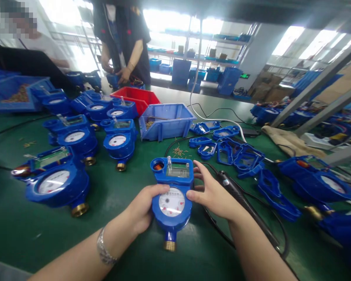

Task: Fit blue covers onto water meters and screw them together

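A blue water meter (pixel 172 195) with a white dial and a small display lies on the green table in front of me. My left hand (pixel 143 208) grips its left side, thumb across the top of the dial. My right hand (pixel 212 191) rests against its right side with the fingers spread and curved around the upper housing. A black electric screwdriver (pixel 236 195) with its cable lies just right of my right hand.
Several more blue meters (pixel 58 183) stand at the left and far right. Blue plastic covers (pixel 240 158) lie at centre right. A blue bin (pixel 165 119) holding screws and a red bin (pixel 134 97) sit behind. Loose screws (pixel 179 150) lie near. Two people work across the table.
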`<control>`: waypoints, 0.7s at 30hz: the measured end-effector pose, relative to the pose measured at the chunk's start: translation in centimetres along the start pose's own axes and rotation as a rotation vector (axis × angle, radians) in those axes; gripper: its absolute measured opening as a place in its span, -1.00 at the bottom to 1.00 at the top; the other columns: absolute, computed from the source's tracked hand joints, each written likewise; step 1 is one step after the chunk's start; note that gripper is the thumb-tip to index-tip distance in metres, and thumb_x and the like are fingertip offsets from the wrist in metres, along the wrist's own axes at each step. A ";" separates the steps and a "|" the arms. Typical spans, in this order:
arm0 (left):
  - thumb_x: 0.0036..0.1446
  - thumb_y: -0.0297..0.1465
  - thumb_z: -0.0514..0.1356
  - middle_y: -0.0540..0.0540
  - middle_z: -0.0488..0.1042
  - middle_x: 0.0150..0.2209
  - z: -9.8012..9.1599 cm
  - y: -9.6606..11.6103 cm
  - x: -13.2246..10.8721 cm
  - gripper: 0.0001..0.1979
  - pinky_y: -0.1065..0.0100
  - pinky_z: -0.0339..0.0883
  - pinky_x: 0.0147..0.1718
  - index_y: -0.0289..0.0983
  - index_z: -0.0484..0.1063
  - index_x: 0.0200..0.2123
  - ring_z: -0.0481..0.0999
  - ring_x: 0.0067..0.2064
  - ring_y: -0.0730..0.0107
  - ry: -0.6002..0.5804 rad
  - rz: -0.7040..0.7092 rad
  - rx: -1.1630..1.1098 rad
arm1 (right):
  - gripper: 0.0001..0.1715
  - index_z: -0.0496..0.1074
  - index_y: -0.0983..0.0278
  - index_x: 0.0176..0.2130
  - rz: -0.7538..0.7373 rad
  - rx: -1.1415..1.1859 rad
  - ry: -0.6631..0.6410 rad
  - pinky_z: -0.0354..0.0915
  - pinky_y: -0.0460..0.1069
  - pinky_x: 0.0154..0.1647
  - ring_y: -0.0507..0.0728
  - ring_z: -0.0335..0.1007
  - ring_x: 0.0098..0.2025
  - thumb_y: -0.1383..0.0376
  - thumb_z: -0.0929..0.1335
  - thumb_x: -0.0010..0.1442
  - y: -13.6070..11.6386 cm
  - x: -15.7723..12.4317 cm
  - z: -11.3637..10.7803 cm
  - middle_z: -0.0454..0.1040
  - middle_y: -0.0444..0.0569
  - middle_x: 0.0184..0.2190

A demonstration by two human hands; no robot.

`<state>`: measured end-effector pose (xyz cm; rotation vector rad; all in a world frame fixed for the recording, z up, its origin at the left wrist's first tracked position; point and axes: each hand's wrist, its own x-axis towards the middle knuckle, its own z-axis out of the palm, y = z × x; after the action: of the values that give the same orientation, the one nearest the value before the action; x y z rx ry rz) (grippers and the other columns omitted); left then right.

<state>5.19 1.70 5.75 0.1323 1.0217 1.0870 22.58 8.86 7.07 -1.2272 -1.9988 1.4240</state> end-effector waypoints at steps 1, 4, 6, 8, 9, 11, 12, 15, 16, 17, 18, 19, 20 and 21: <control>-0.05 -0.51 0.21 -0.23 0.61 -0.47 -0.1 -0.4 0.1 -0.86 0.32 0.45 -0.36 -0.43 0.52 -0.37 0.58 -0.44 0.26 -0.006 0.008 0.018 | 0.12 -0.07 0.27 0.24 -0.026 0.049 -0.030 0.20 0.22 0.08 0.33 0.11 0.19 0.02 0.47 -0.11 0.3 0.0 0.3 0.14 0.21 0.16; -0.10 -0.52 0.27 -0.21 0.61 -0.45 -0.2 -1.2 0.1 -0.80 0.33 0.44 -0.34 -0.43 0.51 -0.32 0.58 -0.43 0.26 -0.007 0.047 0.087 | 0.02 -0.01 0.28 0.17 -0.081 0.192 -0.066 0.18 0.20 0.13 0.29 0.20 0.15 0.12 0.50 -0.12 0.9 0.2 0.8 0.24 0.18 0.12; -0.10 -0.49 0.29 -0.20 0.62 -0.40 -0.2 -1.5 0.0 -0.74 0.33 0.43 -0.32 -0.41 0.49 -0.26 0.59 -0.40 0.25 -0.008 0.079 0.137 | -0.03 0.07 0.31 0.10 -0.075 0.245 -0.030 0.21 0.20 0.09 0.28 0.31 0.06 0.17 0.53 -0.18 1.2 0.6 1.0 0.34 0.16 0.02; -0.06 -0.40 0.29 -0.20 0.62 -0.33 -0.4 -1.6 -0.1 -0.68 0.31 0.41 -0.27 -0.40 0.46 -0.19 0.59 -0.33 0.22 -0.024 0.112 0.197 | -0.09 0.15 0.31 0.02 -0.062 0.278 0.018 0.25 0.19 0.04 0.27 0.36 -0.02 0.20 0.55 -0.26 1.3 0.9 1.2 0.40 0.11 -0.06; -0.03 -0.35 0.28 -0.21 0.61 -0.30 -0.6 -1.7 -0.2 -0.65 0.29 0.40 -0.24 -0.40 0.45 -0.16 0.58 -0.29 0.20 -0.032 0.130 0.228 | -0.10 0.17 0.30 -0.01 -0.060 0.295 0.038 0.26 0.18 0.03 0.27 0.37 -0.04 0.21 0.56 -0.29 1.3 1.1 1.3 0.42 0.09 -0.09; 0.02 -0.23 0.24 -0.21 0.59 -0.22 -1.2 -1.9 -0.5 -0.60 0.25 0.37 -0.16 -0.37 0.42 -0.12 0.56 -0.19 0.16 -0.012 0.188 0.269 | -0.11 0.20 0.29 -0.04 -0.066 0.334 0.064 0.26 0.16 0.02 0.26 0.38 -0.06 0.22 0.57 -0.32 1.4 1.2 1.3 0.43 0.06 -0.11; 0.04 -0.20 0.22 -0.20 0.58 -0.19 -1.6 -2.0 -0.8 -0.60 0.24 0.35 -0.12 -0.35 0.41 -0.12 0.54 -0.14 0.15 0.031 0.237 0.272 | -0.11 0.20 0.28 -0.04 -0.071 0.349 0.074 0.26 0.16 0.02 0.26 0.38 -0.06 0.23 0.57 -0.33 1.3 1.2 1.3 0.43 0.05 -0.12; 0.05 -0.27 0.19 -0.16 0.54 -0.16 -3.0 -2.6 -1.4 -0.71 0.22 0.28 -0.02 -0.31 0.39 -0.17 0.48 -0.05 0.16 0.205 0.393 0.245 | -0.11 0.23 0.26 -0.04 -0.077 0.391 0.103 0.25 0.18 0.04 0.27 0.37 -0.02 0.21 0.58 -0.33 1.1 1.1 1.3 0.43 0.04 -0.10; 0.03 -0.33 0.20 -0.16 0.53 -0.14 -3.5 -2.8 -1.5 -0.73 0.21 0.26 0.00 -0.30 0.38 -0.18 0.47 -0.03 0.16 0.216 0.408 0.242 | -0.12 0.23 0.26 -0.03 -0.078 0.413 0.109 0.24 0.19 0.05 0.27 0.37 -0.02 0.21 0.58 -0.32 1.1 1.1 1.3 0.42 0.04 -0.09; -0.01 -0.39 0.22 -0.16 0.51 -0.11 -4.0 -2.9 -1.5 -0.71 0.19 0.25 0.02 -0.30 0.38 -0.17 0.46 -0.01 0.14 0.178 0.395 0.247 | -0.13 0.23 0.25 -0.03 -0.075 0.439 0.114 0.24 0.19 0.05 0.27 0.37 -0.02 0.21 0.58 -0.31 1.0 1.0 1.3 0.43 0.04 -0.08; -0.07 -0.44 0.25 -0.18 0.49 -0.06 -4.4 -3.1 -1.5 -0.65 0.17 0.24 0.03 -0.29 0.38 -0.13 0.44 0.02 0.11 0.090 0.364 0.260 | -0.14 0.23 0.25 -0.03 -0.071 0.470 0.118 0.25 0.19 0.05 0.27 0.38 -0.02 0.21 0.58 -0.29 1.0 1.0 1.3 0.43 0.03 -0.08; -0.13 -0.49 0.28 -0.19 0.46 -0.01 -4.8 -3.1 -1.3 -0.55 0.15 0.23 0.05 -0.28 0.37 -0.08 0.41 0.06 0.09 -0.023 0.322 0.277 | -0.15 0.23 0.24 -0.03 -0.065 0.502 0.119 0.27 0.18 0.03 0.26 0.39 -0.03 0.22 0.58 -0.29 1.0 1.0 1.3 0.43 0.03 -0.09; -0.18 -0.52 0.31 -0.19 0.43 0.04 -5.1 -3.1 -1.0 -0.44 0.14 0.21 0.08 -0.27 0.35 -0.02 0.38 0.09 0.07 -0.143 0.282 0.298 | -0.16 0.23 0.24 -0.04 -0.058 0.531 0.118 0.28 0.18 0.02 0.26 0.40 -0.04 0.24 0.58 -0.28 1.0 1.0 1.3 0.44 0.03 -0.09; -0.22 -0.55 0.34 -0.19 0.41 0.08 -5.2 -3.0 -0.7 -0.35 0.12 0.17 0.11 -0.25 0.33 0.03 0.34 0.12 0.06 -0.252 0.247 0.318 | -0.17 0.23 0.24 -0.05 -0.053 0.555 0.120 0.29 0.17 0.01 0.25 0.40 -0.04 0.25 0.58 -0.28 0.9 0.9 1.4 0.44 0.03 -0.09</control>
<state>3.25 -2.31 1.61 0.6514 0.9588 1.0901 21.47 8.97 5.53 -0.9724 -1.4034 1.6779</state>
